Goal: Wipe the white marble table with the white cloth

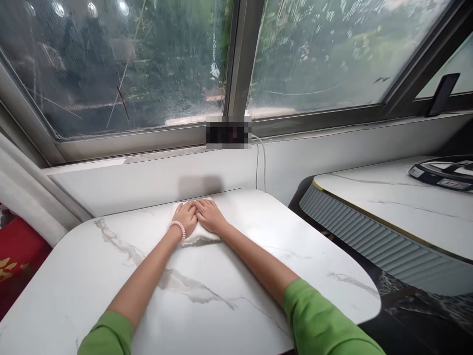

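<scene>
A folded white cloth [197,235] lies at the far side of a white marble-patterned table [221,276]. Both my hands rest flat on it, side by side with the fingers stretched toward the window. My left hand [185,215] wears a pink bead bracelet at the wrist. My right hand [210,215] touches it along the index fingers. Both arms reach out from green sleeves. Most of the cloth is hidden under my palms.
A white wall and a wet, rain-streaked window with a grey frame [236,64] stand just behind the table. A second marble table [399,207] stands to the right and carries a dark flat device [443,172]. A red fabric [18,251] shows at the left edge.
</scene>
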Tool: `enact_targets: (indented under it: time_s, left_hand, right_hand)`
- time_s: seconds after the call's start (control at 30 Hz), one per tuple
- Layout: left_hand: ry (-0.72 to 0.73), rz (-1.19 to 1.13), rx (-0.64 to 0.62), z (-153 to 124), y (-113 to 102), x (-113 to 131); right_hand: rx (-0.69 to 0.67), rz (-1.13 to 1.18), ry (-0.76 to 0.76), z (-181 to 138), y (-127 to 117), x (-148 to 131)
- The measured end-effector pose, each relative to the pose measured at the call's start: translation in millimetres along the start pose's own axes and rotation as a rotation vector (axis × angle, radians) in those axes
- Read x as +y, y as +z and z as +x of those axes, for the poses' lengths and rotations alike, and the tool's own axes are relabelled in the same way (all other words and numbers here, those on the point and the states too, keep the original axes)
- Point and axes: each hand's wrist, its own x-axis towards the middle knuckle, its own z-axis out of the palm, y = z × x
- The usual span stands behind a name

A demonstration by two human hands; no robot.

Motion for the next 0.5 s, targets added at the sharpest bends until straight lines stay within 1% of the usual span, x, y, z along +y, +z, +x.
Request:
enact_targets:
  time_s: [0.13, 0.27, 0.37, 0.5]
  left_hand:
    - [0.008, 0.002, 0.018, 25.0, 3.5, -19.2]
    - [-0.01, 0.017, 0.032, 37.0, 5.3, -25.7]
    - [-0.032, 0.039, 0.023, 36.2, 5.1, -23.0]
    - [-0.067, 0.061, 0.001, 23.4, 3.0, -11.2]
  right_hand:
    - [0.004, 0.001, 0.041, 24.5, 7.0, 7.5]
    - [0.02, 0.006, 0.052, 35.9, 10.9, 14.2]
    - [0.028, 0.023, 0.042, 35.4, 11.6, 16.4]
    - [0.016, 0.056, 0.03, 23.4, 8.7, 13.2]
